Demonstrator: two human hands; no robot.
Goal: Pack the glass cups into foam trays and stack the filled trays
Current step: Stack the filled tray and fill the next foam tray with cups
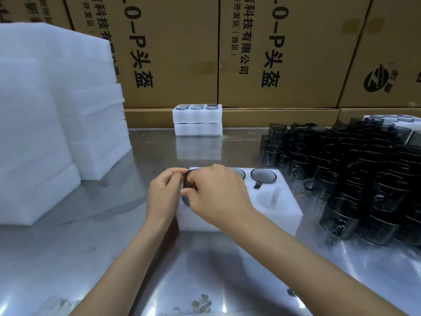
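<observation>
A white foam tray (287, 208) lies on the steel table in front of me. A dark glass cup (188, 182) is over the tray's near-left pocket, and both my left hand (165, 195) and my right hand (216, 195) grip it by the rim and side. Another cup (263, 176) sits sunk in the far-right pocket, and a third rim (238, 172) shows behind my right hand. The near-right pocket (272, 199) holds nothing. Many loose dark cups (355, 169) crowd the table on the right.
Two filled foam trays (197, 120) are stacked at the back of the table. A tall pile of foam sheets (50, 115) stands on the left. Cardboard boxes (273, 53) wall off the back. Another filled tray (391, 118) sits at the far right.
</observation>
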